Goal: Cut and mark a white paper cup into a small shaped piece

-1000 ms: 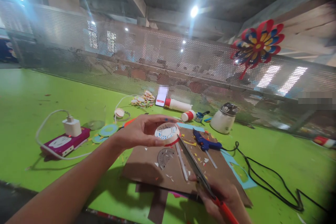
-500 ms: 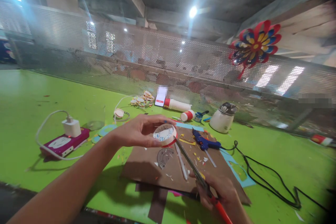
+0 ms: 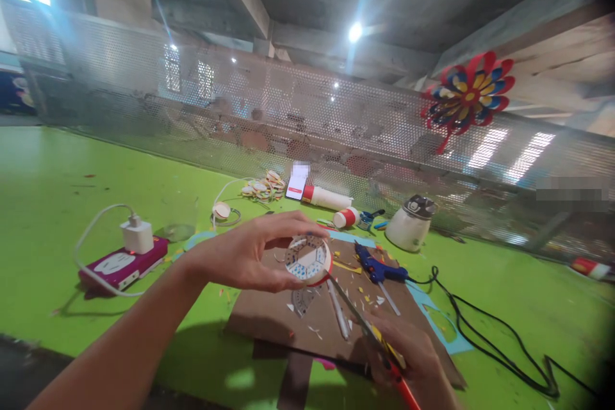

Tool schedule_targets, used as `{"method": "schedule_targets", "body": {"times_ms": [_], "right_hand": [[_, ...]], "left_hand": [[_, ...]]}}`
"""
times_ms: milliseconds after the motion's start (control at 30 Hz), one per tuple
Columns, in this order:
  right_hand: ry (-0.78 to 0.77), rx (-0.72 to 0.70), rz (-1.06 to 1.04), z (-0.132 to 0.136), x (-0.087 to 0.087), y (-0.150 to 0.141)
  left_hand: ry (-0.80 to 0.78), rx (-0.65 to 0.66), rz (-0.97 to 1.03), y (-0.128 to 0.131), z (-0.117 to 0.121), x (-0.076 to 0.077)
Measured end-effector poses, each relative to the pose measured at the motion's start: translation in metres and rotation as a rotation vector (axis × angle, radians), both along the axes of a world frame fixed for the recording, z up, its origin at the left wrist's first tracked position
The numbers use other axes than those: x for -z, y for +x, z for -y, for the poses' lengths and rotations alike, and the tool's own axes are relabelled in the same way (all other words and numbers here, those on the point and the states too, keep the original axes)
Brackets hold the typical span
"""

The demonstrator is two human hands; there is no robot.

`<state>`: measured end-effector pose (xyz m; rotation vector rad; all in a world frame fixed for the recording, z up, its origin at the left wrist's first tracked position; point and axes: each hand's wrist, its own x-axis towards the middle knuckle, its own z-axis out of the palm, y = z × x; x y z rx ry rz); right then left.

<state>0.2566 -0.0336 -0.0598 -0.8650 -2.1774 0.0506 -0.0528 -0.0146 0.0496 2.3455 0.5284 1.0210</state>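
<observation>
My left hand point(image 3: 250, 250) grips a short, round paper cup piece point(image 3: 308, 261) between thumb and fingers. Its inside is marked with blue and dark patterns, and a red band runs round the outer edge. My right hand point(image 3: 410, 346) is wrapped around red-handled scissors point(image 3: 354, 312), their long metal blades pointing up and left. The blade tip meets the lower right rim of the cup piece. Below lies a brown board point(image 3: 269, 307) bearing a clear protractor point(image 3: 303, 300), a white pen point(image 3: 339, 314) and paper scraps. A blue glue gun point(image 3: 379, 267) rests on its right part.
A purple power strip point(image 3: 125, 262) with a white charger point(image 3: 136, 234) sits left. Toward the back are a phone point(image 3: 297, 182), stacked paper cups point(image 3: 329, 196), another cup point(image 3: 346, 217) and a white jar point(image 3: 409, 230). The black cord point(image 3: 494, 327) snakes right. A mesh screen point(image 3: 269, 109) stands behind.
The cup piece has tilted so its inside faces me more and sits slightly lower and further right in view. The scissor tip stays at its rim. The whole view has shifted a little.
</observation>
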Motion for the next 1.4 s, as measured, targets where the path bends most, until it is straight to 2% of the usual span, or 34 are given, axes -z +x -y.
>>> {"method": "schedule_targets", "body": {"times_ms": [100, 333, 467, 700, 933, 1133, 1267, 1400], "right_hand": [[-0.02, -0.021, 0.003, -0.002, 0.0, 0.002], [0.008, -0.022, -0.003, 0.0, -0.003, -0.001], [-0.013, -0.066, -0.011, 0.003, -0.003, -0.003], [0.046, 0.073, 0.125, 0.007, -0.001, 0.002], [0.009, 0.061, 0.193, 0.007, -0.004, 0.003], [0.022, 0.082, 0.166, 0.007, -0.01, 0.006], [-0.04, 0.053, 0.136, 0.007, -0.015, 0.004], [-0.031, -0.004, 0.069, 0.004, -0.01, 0.002]], "left_hand": [[0.019, -0.009, -0.012, 0.001, 0.0, -0.003], [-0.125, 0.054, 0.032, 0.003, -0.006, 0.004], [-0.156, 0.058, 0.032, 0.002, -0.01, 0.007], [-0.225, 0.065, 0.029, -0.001, -0.017, 0.009], [-0.248, 0.083, 0.019, 0.0, -0.02, 0.011], [-0.207, -0.03, -0.053, -0.01, -0.027, 0.014], [-0.298, -0.048, 0.058, -0.02, -0.036, 0.018], [-0.376, 0.087, 0.215, -0.014, -0.041, 0.022]]}}
